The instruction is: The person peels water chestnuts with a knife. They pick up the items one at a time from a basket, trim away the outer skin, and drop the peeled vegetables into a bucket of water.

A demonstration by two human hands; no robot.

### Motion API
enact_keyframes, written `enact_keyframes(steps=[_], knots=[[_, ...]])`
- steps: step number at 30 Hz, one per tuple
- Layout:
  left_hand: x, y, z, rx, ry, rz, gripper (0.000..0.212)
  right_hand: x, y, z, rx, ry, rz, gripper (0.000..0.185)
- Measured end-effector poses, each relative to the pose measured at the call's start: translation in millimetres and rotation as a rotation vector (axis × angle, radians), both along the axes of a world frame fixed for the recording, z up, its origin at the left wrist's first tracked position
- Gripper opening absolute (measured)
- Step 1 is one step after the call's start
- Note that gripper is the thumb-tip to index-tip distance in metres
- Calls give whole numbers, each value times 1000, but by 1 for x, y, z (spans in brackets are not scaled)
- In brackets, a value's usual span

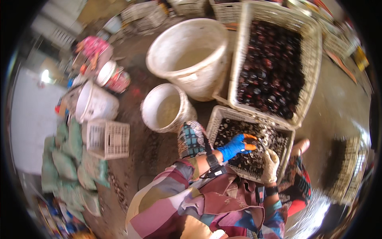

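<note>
My left hand (238, 146), in a blue glove with orange finger covers, is over a plastic crate (211, 124) of dark and pale shell-like scraps. Its thumb and fingertips are a little apart, beside a small dark object that I cannot make out. My right hand (270, 164), in a whitish glove, is close on the right with its fingers curled; whether it holds the small object is unclear. Beyond the scrap crate stands a large crate (312, 65) filled with dark, shiny reddish-brown rounded pieces (270, 68), perhaps nuts or shellfish.
A big white tub (191, 76) and a white bucket (187, 112) stand left of the crates. Farther left are another bucket (101, 104), a slatted crate (117, 140) and green sacks (64, 164). A person (95, 47) bends at upper left. Stacked crates (347, 173) stand at right.
</note>
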State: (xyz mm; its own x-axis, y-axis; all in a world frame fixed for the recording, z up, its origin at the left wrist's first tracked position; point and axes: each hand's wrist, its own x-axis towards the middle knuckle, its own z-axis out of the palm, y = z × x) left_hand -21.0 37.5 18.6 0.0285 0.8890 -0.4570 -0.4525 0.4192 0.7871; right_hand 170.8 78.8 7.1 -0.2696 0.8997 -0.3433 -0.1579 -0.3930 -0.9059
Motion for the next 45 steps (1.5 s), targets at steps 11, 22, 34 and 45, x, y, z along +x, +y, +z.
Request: enact_keyframes(steps=[11, 22, 34, 45], knots=[[-141, 45, 83, 536, 364, 491, 44, 22, 2, -18, -83, -6, 16, 8], [-321, 91, 74, 696, 993, 859, 44, 17, -1, -23, -83, -72, -28, 7], [-24, 24, 30, 105, 74, 65, 44, -2, 22, 24, 177, -192, 14, 17], [9, 8, 9, 192, 346, 28, 50, 24, 9, 10, 193, -277, 82, 17]])
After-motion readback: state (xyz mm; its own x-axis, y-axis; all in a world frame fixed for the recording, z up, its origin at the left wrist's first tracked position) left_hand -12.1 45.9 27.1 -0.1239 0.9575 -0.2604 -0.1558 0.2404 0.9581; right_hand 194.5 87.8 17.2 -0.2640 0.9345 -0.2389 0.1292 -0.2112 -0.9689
